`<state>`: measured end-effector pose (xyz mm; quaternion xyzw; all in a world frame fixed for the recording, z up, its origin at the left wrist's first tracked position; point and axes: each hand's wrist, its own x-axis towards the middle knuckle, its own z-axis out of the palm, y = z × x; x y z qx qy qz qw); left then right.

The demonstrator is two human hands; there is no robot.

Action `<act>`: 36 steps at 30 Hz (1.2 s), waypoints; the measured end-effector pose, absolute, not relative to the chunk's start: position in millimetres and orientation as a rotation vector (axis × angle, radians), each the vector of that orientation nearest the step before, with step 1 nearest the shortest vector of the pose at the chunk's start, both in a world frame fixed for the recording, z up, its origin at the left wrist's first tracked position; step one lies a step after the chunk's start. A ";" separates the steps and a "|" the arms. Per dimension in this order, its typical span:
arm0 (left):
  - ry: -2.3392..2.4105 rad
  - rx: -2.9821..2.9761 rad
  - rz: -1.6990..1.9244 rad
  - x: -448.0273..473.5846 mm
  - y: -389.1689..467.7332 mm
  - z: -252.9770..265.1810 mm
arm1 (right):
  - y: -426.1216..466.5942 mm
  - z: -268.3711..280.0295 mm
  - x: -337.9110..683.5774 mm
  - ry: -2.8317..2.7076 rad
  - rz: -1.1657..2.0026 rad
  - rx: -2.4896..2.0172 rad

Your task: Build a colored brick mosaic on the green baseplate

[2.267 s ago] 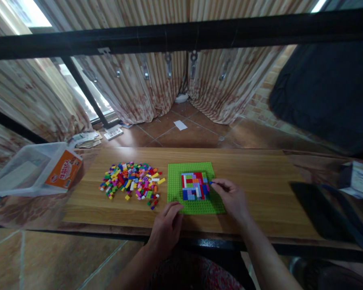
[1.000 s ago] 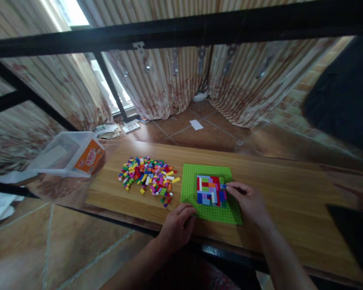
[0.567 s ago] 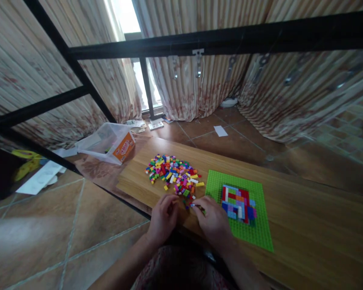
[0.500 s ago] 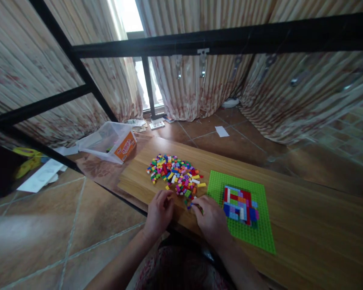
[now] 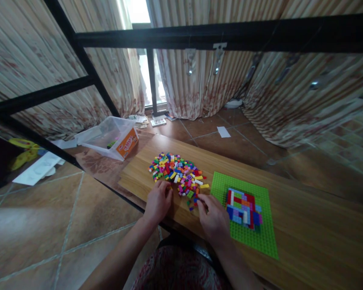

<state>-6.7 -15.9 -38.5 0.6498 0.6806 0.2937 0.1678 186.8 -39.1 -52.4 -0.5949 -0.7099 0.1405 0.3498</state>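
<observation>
A heap of small toy building bricks (image 5: 175, 169) in many colours lies on the wooden table. My left hand (image 5: 159, 201) is at the heap's near edge, its fingers curled together; whatever may be in them is hidden. At the heap's near right end, my right hand (image 5: 214, 217) has thumb and forefinger pinched beside a few loose blue and green bricks (image 5: 191, 204). Whether a brick is between those fingertips is too small to tell. Right of this hand lies a green baseplate (image 5: 268, 225) bearing a flat, multicoloured brick build (image 5: 243, 207).
The wooden table (image 5: 314, 229) runs off to the right. Beyond its left end stands a clear plastic box (image 5: 104, 139) with an orange label. A black metal frame (image 5: 199, 38) crosses above the table, before striped curtains (image 5: 193, 88). White paper (image 5: 224, 132) lies on the tiled floor.
My left hand has moved up to the heap's near edge. My right hand has shifted slightly away from the loose bricks, fingers still pinched. The camera view has turned a little.
</observation>
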 end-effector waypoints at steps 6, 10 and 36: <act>1.600 1.507 0.855 14.6 -31.9 -19.6 | -65.3 -34.8 183.7 -1.752 0.485 -1.372; 1.190 1.276 0.740 42.0 -45.9 -8.2 | -82.7 -23.0 193.8 -1.735 0.590 -1.315; 1.581 1.624 0.866 17.4 -34.0 -44.9 | -55.0 -53.1 349.0 -1.226 0.665 -1.645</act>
